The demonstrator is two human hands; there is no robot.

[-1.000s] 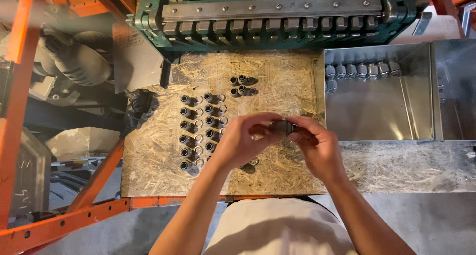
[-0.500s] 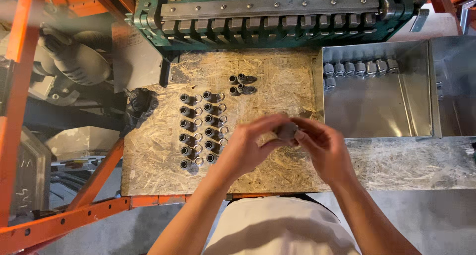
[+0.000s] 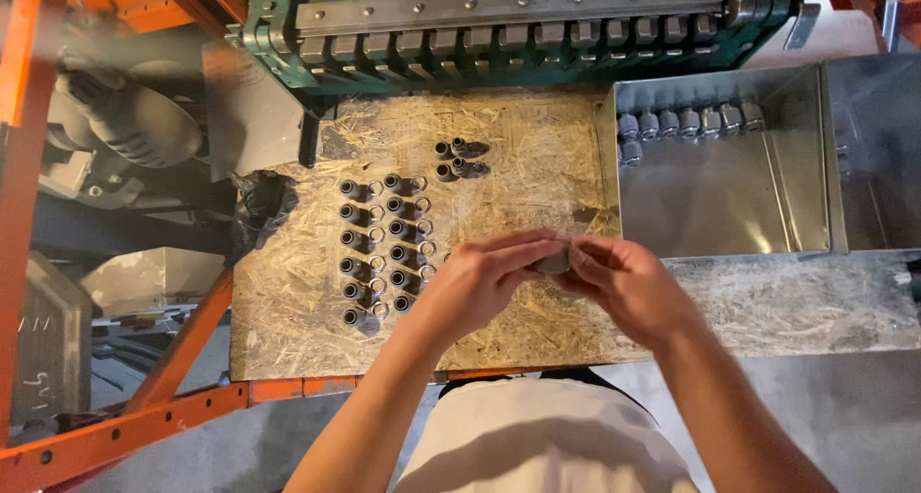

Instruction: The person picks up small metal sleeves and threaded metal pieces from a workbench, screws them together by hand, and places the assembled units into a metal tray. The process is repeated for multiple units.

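Both hands shifted slightly lower-right since earlier, small grey fitting (image 3: 554,262) at frame centre pinched between left hand (image 3: 480,284) and right hand (image 3: 628,287) fingers over chipboard table (image 3: 288,330), fitting rows (image 3: 382,248) left, metal tray (image 3: 729,196) upper right.

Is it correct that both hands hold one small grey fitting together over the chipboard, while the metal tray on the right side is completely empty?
Not quite. The metal tray is not empty: the head view shows a row of grey fittings along its far wall. The rest is right: the left hand and right hand hold one small grey fitting together over the chipboard.
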